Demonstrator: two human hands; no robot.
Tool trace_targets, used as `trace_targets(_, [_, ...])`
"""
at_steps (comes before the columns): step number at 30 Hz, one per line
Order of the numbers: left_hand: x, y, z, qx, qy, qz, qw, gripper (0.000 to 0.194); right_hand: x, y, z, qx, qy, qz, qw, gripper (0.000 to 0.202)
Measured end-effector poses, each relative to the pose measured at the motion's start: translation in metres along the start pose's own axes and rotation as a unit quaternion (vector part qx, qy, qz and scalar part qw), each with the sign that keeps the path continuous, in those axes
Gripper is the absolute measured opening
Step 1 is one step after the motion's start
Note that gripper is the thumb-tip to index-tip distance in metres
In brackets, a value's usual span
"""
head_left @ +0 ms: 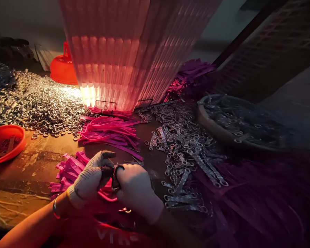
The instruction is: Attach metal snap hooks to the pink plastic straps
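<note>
My left hand [90, 179], in a white dotted glove with dark fingertips, is closed with its index finger partly stretched out. Against it presses my right hand [136, 191], also gloved and curled shut. A pink strap [107, 193] runs between the two hands and loops below them; the fingers hide where they grip it. Just under the hands a small metal clasp [125, 210] catches the light. Left of and behind my left hand lies a bunch of pink straps [69, 170]. Another bundle of pink straps [111, 132] rests farther back on the table.
Loose metal rings [51, 106] are heaped at the back left, near an orange-red lamp shade [63, 69]. An orange bowl [22, 144] stands left. Translucent corrugated panels [113, 58] rise behind. Right are metal-ended strips [181, 151], a wide basin [204, 117] and shadowed purple straps [248, 199].
</note>
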State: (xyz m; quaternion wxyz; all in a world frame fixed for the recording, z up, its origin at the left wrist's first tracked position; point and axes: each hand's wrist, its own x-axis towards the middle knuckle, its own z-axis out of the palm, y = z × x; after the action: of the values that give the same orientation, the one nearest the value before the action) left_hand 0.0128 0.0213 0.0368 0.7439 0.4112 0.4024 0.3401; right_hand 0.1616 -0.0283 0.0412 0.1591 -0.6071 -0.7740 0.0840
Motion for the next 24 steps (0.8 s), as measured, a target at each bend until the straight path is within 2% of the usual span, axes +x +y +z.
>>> trace_targets(2, [0.009,0.008,0.015,-0.013,-0.020,0.003,1.000,0.039,-0.004,0.011,-0.004,0.137,0.007,0.045,0.990,0.016])
trace_targets(4, [0.024,0.011,0.035,-0.004,-0.055,0.024,0.998,0.033,-0.011,0.029,-0.007,0.299,0.002,0.097,0.949,0.022])
trace_targets(6, [0.051,0.007,0.053,0.097,-0.116,0.073,0.986,0.025,-0.022,0.052,-0.007,0.377,0.036,0.164,0.911,0.025])
trace_targets(7, [0.067,0.003,0.060,0.184,-0.153,0.106,0.965,0.022,-0.028,0.063,-0.006,0.379,0.078,0.205,0.899,0.026])
trace_targets(8, [0.086,-0.003,0.066,0.300,-0.193,0.135,0.924,0.019,-0.035,0.074,-0.003,0.368,0.130,0.245,0.888,0.027])
trace_targets(9, [0.104,-0.010,0.071,0.421,-0.215,0.156,0.867,0.019,-0.041,0.084,0.000,0.355,0.183,0.279,0.874,0.028])
trace_targets(11, [0.139,-0.024,0.077,0.514,-0.221,0.145,0.816,0.012,-0.053,0.098,0.008,0.352,0.247,0.317,0.845,0.033])
trace_targets(13, [0.162,-0.036,0.081,0.560,-0.215,0.119,0.791,0.014,-0.061,0.107,0.017,0.374,0.261,0.323,0.829,0.037])
trace_targets(16, [0.172,-0.042,0.082,0.606,-0.213,0.091,0.761,0.017,-0.065,0.111,0.023,0.392,0.261,0.305,0.828,0.037])
trace_targets(18, [0.163,-0.034,0.077,0.611,-0.214,0.083,0.757,0.015,-0.062,0.111,0.022,0.385,0.257,0.280,0.841,0.035])
trace_targets(21, [0.132,-0.013,0.061,0.587,-0.218,0.073,0.776,0.008,-0.053,0.105,0.014,0.347,0.221,0.200,0.889,0.036])
trace_targets(22, [0.119,-0.005,0.055,0.558,-0.215,0.057,0.799,0.011,-0.049,0.100,0.011,0.325,0.205,0.167,0.908,0.040])
trace_targets(24, [0.089,0.007,0.042,0.449,-0.191,0.003,0.873,0.020,-0.040,0.088,0.006,0.271,0.172,0.107,0.941,0.048])
